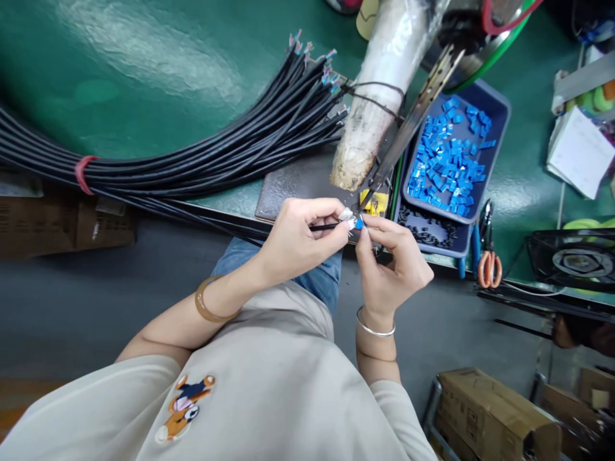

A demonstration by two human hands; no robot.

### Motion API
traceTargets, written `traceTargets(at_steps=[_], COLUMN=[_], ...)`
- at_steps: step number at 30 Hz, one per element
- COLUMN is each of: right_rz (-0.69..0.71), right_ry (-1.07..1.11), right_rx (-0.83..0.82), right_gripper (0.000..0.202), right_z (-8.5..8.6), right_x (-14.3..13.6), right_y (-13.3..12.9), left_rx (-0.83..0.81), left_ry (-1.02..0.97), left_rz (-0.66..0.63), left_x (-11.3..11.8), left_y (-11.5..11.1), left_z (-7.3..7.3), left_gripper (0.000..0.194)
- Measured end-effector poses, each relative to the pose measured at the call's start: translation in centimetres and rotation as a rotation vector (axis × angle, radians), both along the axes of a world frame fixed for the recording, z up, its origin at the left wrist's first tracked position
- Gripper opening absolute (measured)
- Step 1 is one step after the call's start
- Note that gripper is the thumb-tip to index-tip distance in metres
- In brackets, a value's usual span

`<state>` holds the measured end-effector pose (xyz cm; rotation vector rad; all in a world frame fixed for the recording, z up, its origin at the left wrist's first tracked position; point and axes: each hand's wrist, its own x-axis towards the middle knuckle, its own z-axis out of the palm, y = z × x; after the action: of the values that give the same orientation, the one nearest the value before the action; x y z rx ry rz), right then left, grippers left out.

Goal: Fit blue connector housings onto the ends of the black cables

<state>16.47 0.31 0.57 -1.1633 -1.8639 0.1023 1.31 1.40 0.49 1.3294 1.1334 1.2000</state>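
The left hand (300, 240) pinches a black cable (323, 226) pointing sideways past its fingertips (339, 236) to a blue plug (359, 223), seemingly gripped by the nearer right hand (394, 259).

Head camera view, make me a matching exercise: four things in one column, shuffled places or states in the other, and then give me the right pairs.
Things
1. Cable bundle
2. Small blue piece
3. Silver bangle
4. Orange-handled tool

Places or states
A. lying to the right of the top tray
B. at the fingertips of the right hand
C. black, bound with a red band
D. around the right wrist

Pairs: 1-C, 2-B, 3-D, 4-A
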Motion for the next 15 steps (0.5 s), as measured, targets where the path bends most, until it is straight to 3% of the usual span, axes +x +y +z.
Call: traceTargets(at_steps=[6, 15], right_rz=[0.032, 0.026], right_ry=[-0.109, -0.081], right_rx=[0.110, 0.092], right_gripper=[0.023, 0.021], right_z=[0.1, 0.0], right_x=[0.2, 0.1], right_y=[0.2, 0.4], left_rx=[-0.013, -0.107], left_ry=[-0.042, -0.121], left_rz=[-0.025, -0.059], left_x=[-0.1, -0.2], left_y=[0.5, 1.1], left_z=[-0.1, -0.1], left_gripper=[0.012, 0.010])
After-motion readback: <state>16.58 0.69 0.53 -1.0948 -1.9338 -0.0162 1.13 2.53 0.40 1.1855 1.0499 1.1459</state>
